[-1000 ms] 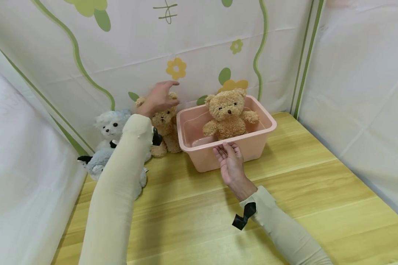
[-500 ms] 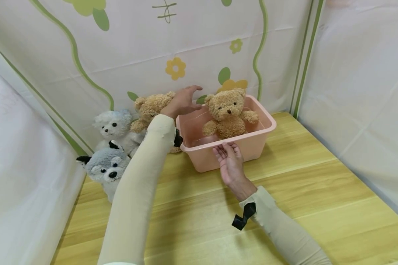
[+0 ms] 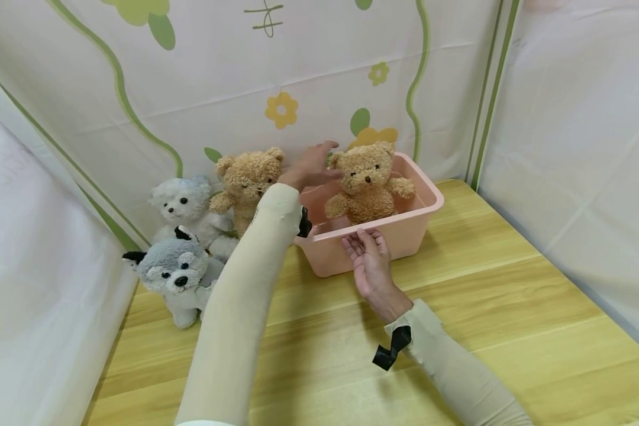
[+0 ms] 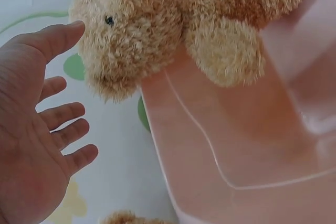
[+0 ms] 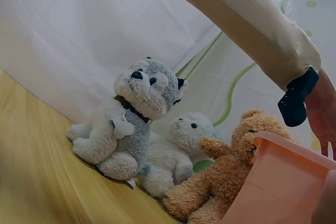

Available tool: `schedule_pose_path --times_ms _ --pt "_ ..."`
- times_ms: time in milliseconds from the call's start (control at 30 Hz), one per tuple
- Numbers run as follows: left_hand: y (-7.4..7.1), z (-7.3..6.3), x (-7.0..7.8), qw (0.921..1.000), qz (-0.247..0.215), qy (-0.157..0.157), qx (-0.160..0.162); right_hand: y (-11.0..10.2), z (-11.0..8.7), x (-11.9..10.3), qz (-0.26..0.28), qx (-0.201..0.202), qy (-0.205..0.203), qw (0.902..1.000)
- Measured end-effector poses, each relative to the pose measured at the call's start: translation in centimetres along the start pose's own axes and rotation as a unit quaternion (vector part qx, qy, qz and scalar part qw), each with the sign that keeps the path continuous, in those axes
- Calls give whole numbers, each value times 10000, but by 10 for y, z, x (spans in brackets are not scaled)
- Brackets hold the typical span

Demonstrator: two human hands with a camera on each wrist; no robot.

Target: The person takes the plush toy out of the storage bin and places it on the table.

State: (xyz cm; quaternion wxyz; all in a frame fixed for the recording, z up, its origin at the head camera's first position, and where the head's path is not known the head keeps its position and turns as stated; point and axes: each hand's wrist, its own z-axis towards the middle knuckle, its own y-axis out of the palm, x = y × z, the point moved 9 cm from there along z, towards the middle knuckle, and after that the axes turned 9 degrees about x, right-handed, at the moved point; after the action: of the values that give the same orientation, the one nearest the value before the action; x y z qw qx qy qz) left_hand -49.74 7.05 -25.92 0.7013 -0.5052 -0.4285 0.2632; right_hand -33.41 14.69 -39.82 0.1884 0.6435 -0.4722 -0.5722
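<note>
A tan teddy bear sits upright in a pink plastic bin. My left hand is over the bin's back left, its fingers spread near the bear's head. In the left wrist view, the left hand holds nothing; its thumb tip appears beside the bear's head, and whether it touches cannot be told. At the front rim of the bin, my right hand has its fingers curled under the edge and holds it. In the right wrist view, only a sliver of that hand shows.
Left of the bin sits a second tan teddy bear, partly behind my left forearm. Beside it are a white plush dog and a grey husky plush. Printed fabric walls border the wooden table.
My left hand has moved right, from above the second teddy bear to beside the head of the bear in the bin. The right hand and the bin stay where they were.
</note>
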Motion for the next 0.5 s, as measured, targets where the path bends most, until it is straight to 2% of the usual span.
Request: schedule_pose_path --times_ms 133,500 --pt "5 3 6 10000 -41 8 9 0 0 -1 -10 5 -21 10000" --pt "21 5 15 9990 -368 -67 -260 -1 2 1 -112 52 86 9999"
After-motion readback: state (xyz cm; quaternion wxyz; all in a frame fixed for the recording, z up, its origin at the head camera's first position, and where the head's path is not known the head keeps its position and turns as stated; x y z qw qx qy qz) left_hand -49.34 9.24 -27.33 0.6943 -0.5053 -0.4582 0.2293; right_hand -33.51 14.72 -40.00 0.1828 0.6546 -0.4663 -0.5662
